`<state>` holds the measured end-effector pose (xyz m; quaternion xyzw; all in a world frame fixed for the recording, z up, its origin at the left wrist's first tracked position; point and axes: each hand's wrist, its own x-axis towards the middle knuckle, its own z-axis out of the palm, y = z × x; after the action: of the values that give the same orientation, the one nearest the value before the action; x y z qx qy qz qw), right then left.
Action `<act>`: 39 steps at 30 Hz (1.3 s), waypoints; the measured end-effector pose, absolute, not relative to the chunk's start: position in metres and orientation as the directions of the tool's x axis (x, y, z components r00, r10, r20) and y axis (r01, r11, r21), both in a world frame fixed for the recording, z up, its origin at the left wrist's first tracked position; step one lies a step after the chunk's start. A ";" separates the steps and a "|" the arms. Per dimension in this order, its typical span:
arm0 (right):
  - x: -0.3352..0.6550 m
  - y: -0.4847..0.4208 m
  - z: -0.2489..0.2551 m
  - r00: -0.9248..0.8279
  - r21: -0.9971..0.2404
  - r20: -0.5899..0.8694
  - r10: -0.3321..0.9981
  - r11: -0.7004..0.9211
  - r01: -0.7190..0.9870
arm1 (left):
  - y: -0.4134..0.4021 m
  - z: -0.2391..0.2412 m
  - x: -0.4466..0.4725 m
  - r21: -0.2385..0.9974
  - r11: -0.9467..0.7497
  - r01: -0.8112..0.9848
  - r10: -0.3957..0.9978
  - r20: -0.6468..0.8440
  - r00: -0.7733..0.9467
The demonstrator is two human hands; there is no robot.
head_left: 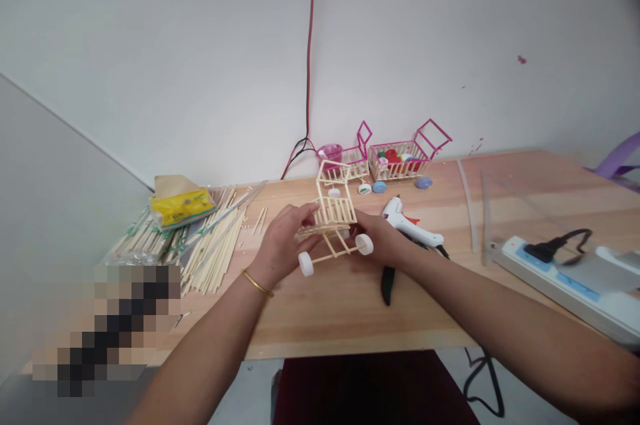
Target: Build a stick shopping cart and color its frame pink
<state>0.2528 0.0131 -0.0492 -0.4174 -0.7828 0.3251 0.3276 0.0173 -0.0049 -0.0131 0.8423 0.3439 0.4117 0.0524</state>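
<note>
"If we start far left, what's there?"
"Yellow plastic packet point(183, 207), then loose pale wooden sticks point(215, 258) on the wood-grain tabletop point(310, 328)."
"Next?"
"Left hand point(285, 238): partly closed, gripping left side of small pale-stick cart point(337, 212) with round white wheels, mid-tabletop, between both hands. Right hand point(377, 238): curled at cart's right side, fingers mostly hidden, can't tell how closed."
"Further right?"
"White glue gun point(407, 224), then white-and-blue power strip point(565, 288)."

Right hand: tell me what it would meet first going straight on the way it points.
The stick cart, which the right hand seems to touch; the left hand lies beyond, though depth is unclear.
</note>
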 end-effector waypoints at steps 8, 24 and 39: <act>0.258 0.019 -0.052 -0.469 -0.781 0.214 0.857 0.438 0.444 | -0.006 -0.012 0.018 0.301 -0.815 0.495 0.555 0.651 0.518; 0.254 0.017 -0.048 -0.432 -0.773 0.178 0.884 0.397 0.495 | -0.006 -0.011 0.014 0.517 -0.688 0.509 0.709 0.626 0.323; 0.253 0.015 -0.050 -0.449 -0.785 0.218 0.866 0.429 0.446 | -0.002 -0.005 0.008 0.448 -0.677 0.583 0.695 0.650 0.307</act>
<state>0.2529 0.0154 -0.0502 -0.4187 -0.7838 0.3318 0.3166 0.0078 -0.0021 -0.0052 0.8059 0.3964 0.4350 0.0641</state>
